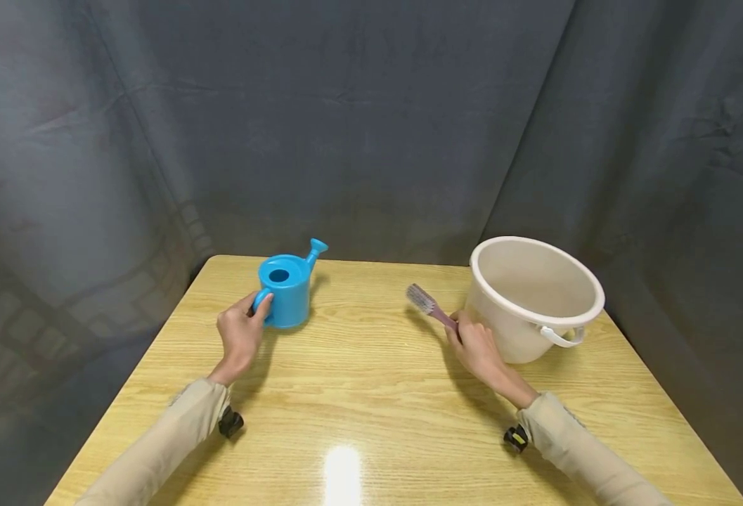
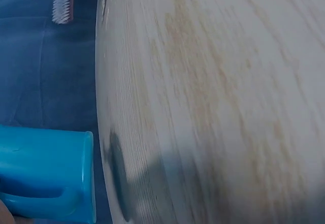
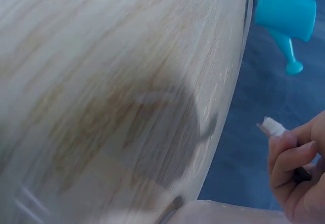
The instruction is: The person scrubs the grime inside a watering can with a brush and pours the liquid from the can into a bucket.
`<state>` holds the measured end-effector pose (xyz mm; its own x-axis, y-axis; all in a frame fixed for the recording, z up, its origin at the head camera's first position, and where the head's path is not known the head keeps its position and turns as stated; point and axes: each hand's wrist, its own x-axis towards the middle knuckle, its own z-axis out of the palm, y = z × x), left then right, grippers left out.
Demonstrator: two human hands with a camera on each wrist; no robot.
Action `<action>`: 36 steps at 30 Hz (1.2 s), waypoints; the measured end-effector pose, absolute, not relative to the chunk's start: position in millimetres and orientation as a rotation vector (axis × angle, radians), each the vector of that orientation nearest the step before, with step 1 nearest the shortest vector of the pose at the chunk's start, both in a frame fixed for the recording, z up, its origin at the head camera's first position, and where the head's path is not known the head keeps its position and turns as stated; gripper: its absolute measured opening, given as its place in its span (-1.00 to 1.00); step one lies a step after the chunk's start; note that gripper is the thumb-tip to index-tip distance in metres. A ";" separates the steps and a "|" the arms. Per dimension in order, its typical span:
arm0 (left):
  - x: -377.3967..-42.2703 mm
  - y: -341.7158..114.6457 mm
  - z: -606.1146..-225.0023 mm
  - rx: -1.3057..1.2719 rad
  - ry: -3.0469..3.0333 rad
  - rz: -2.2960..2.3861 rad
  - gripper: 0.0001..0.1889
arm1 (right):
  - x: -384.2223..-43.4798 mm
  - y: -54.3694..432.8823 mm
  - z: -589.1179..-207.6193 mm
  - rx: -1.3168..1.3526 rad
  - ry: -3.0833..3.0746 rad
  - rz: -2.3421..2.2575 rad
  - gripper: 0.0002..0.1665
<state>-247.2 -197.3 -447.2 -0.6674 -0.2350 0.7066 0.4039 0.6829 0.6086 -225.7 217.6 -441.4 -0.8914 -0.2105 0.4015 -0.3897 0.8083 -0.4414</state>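
My left hand (image 1: 241, 336) grips the handle of a blue watering can (image 1: 287, 301), its spout pointing to the far right. In the left wrist view the can (image 2: 45, 168) seems to hang just above the table, its shadow below. A brush (image 1: 423, 300) with a mauve handle and pale bristles is in my right hand (image 1: 477, 351). It is held off the table, bristle end toward the far left. In the right wrist view curled fingers (image 3: 289, 158) wrap the brush's handle and hide most of it.
A white bucket (image 1: 504, 330) with a white handle stands on the right of the wooden table (image 1: 358, 379), close beside my right hand. Dark grey curtains (image 1: 358, 140) hang behind the table and on both sides.
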 end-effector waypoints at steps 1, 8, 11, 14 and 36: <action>-247.3 -196.4 -447.2 -0.139 -2.076 -0.999 -0.78 | -225.6 217.5 -441.2 0.459 -2.657 0.757 -0.84; -247.7 -190.0 -445.1 -0.158 -2.063 -1.031 -0.79 | -225.8 216.5 -439.5 0.480 -2.643 0.796 -0.82; -248.0 -187.7 -444.8 -0.161 -2.059 -1.031 -0.78 | -225.7 215.7 -438.4 0.494 -2.638 0.802 -0.84; -248.2 -185.5 -444.9 -0.171 -2.056 -1.031 -0.78 | -224.9 215.2 -437.8 0.497 -2.633 0.808 -0.86; -252.3 -159.5 -447.0 -0.328 -2.028 -1.075 -0.80 | -220.5 210.2 -426.4 0.566 -2.534 0.804 -0.88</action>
<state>-252.3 -159.5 -447.0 -0.6466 -0.1321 0.7513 0.5474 0.6055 0.5776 -220.5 210.2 -426.4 -0.8289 -0.2493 0.5008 -0.4924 0.7499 -0.4417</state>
